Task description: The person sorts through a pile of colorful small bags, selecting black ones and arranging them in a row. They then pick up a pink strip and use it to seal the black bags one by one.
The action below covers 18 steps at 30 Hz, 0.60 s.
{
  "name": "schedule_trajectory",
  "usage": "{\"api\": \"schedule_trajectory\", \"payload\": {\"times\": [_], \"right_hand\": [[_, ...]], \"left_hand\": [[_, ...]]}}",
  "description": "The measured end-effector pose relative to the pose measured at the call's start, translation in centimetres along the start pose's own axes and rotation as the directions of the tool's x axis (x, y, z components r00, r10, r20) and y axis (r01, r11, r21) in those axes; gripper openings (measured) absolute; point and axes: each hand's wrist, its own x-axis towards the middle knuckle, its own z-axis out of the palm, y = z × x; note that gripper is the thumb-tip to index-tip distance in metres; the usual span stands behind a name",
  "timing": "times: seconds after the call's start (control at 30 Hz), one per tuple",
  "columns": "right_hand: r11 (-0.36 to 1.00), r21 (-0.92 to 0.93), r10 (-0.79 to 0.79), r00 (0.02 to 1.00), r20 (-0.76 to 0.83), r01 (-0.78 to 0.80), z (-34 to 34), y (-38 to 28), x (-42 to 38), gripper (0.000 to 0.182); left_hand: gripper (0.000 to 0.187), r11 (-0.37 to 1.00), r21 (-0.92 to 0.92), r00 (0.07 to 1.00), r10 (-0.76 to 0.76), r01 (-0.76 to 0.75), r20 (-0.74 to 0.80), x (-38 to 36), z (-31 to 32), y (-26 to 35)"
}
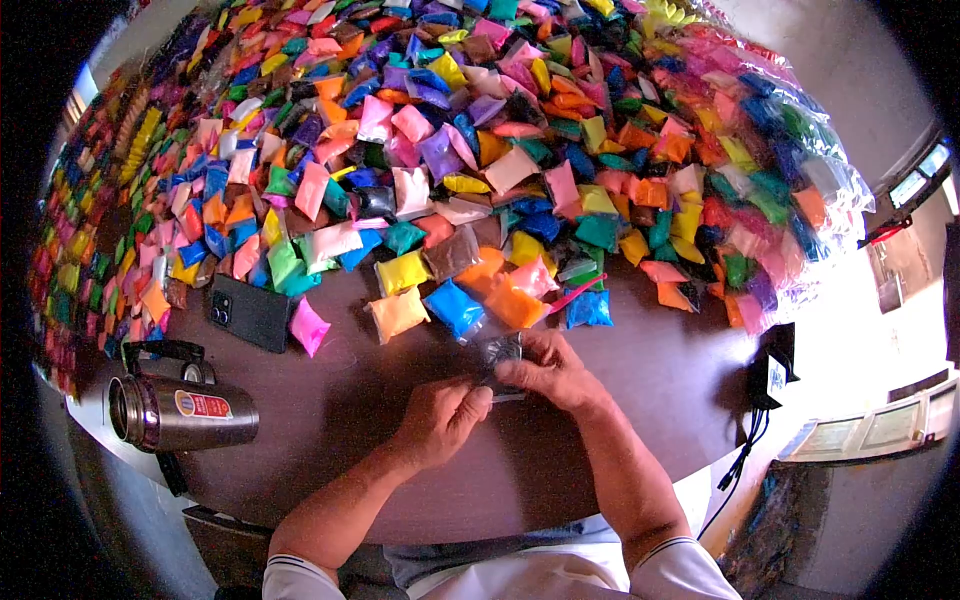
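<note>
Above the near part of the table, a small clear plastic bag (502,350), dark-looking inside, is between my two hands. My left hand (440,420) is closed, with its thumb at the bag's lower left edge. My right hand (553,370) pinches the bag's right side between thumb and fingers. Just beyond the bag lie an orange packet (516,302), a blue packet (455,308), a light orange packet (398,315) and another blue packet (588,309). A thin pink-red stick (576,292) rests beside the orange packet. What is inside the bag cannot be made out.
A huge heap of colourful packets (410,125) covers the far side of the brown table (640,400). To the left are a black phone (248,312), a pink packet (309,327) and a steel mug (200,410) lying on its side. Black cables (745,450) hang at the right edge.
</note>
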Motion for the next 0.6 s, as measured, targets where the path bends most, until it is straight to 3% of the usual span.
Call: {"api": "schedule_trajectory", "payload": {"times": [0.1,0.17,0.3,0.4,0.47,0.5,0.53,0.6], "right_hand": [[0.998,-0.044,-0.034,0.997,0.074,0.037,0.1,-0.1,0.1,0.029],[0.992,-0.127,0.040,0.991,0.125,-0.024,-0.6,0.0,0.2,0.033],[0.995,-0.072,0.077,0.994,0.075,-0.072,-0.4,0.4,0.2,0.034],[0.998,-0.047,-0.024,0.997,0.076,0.028,-0.8,0.4,0.2,0.028],[0.993,-0.098,-0.072,0.993,-0.094,0.063,-1.6,1.7,0.6,0.027],[0.995,-0.016,-0.096,0.966,-0.239,0.095,-0.9,1.0,0.7,0.024],[0.992,0.041,-0.106,0.960,-0.259,0.121,-0.7,0.1,0.6,0.025],[0.984,0.031,-0.160,0.943,-0.290,0.176,-0.9,0.2,0.6,0.028]], "left_hand": [[0.037,0.999,0.028,1.000,0.015,-0.016,0.023,0.0,0.1,-0.5],[0.037,0.999,0.037,0.999,0.031,-0.032,0.017,0.0,0.2,-0.8],[0.034,0.998,0.057,1.000,0.024,-0.024,-0.017,-0.1,0.0,-0.4],[0.039,0.992,0.115,0.998,0.059,-0.059,-0.001,0.0,-0.2,0.0],[0.034,0.992,0.127,1.000,0.015,-0.016,0.006,-0.2,0.2,-0.9],[0.030,0.981,0.156,0.993,0.121,-0.118,-0.006,0.0,0.3,-1.0],[0.027,0.957,0.186,0.974,0.227,-0.221,-0.014,0.1,0.5,-0.9],[0.024,0.962,0.192,0.980,0.200,-0.196,-0.001,0.0,0.9,-0.3]]}}
